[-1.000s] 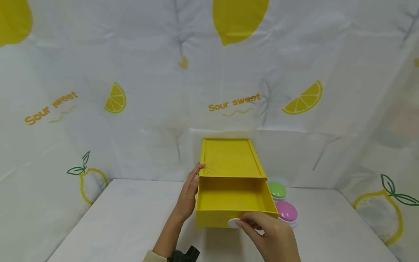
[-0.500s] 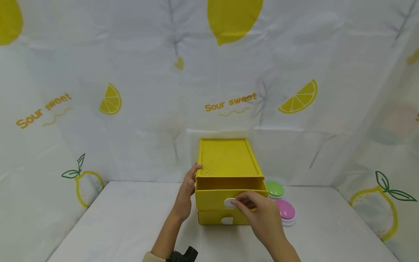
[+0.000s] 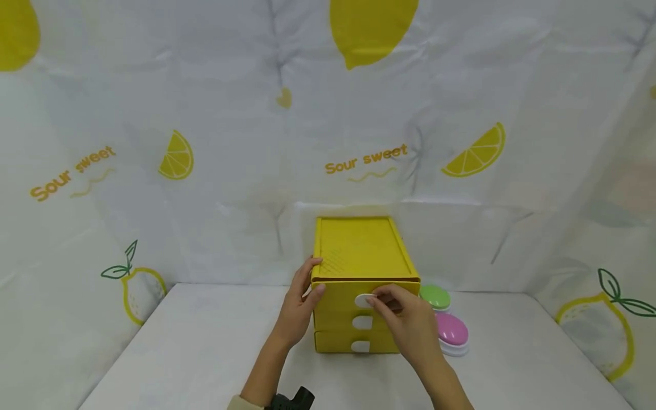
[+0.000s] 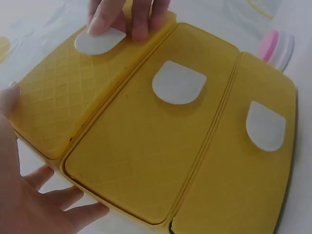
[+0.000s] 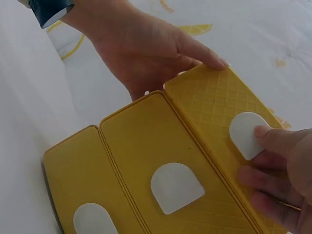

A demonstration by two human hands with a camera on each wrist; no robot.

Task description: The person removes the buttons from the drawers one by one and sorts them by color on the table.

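Note:
A yellow three-drawer storage box (image 3: pixel 359 250) stands against the back wall in the head view, a white rounded tab on each drawer. Its top drawer (image 3: pixel 335 296) sits almost flush, with a thin dark gap under the top panel. My right hand (image 3: pixel 410 319) pinches that drawer's white tab (image 5: pixel 246 134) between thumb and fingers. On the box's left side rests my left hand (image 3: pixel 297 302), its thumb at the front corner of the top drawer. The left wrist view shows this hand's fingers (image 4: pixel 73 197) spread along the side. The middle tab (image 4: pixel 179 83) and bottom tab (image 4: pixel 266 126) are untouched.
To the right of the box stand a green-topped round button (image 3: pixel 435 297) and a pink-topped one (image 3: pixel 452 330), both on white bases. A white table (image 3: pixel 215 330) carries everything. Behind hangs a white sheet (image 3: pixel 246 188) with lemon prints.
The top drawer has slid from far out to nearly closed, my right hand moving inward with its tab. The lower drawers have come into view. My left thumb now lies on the front corner.

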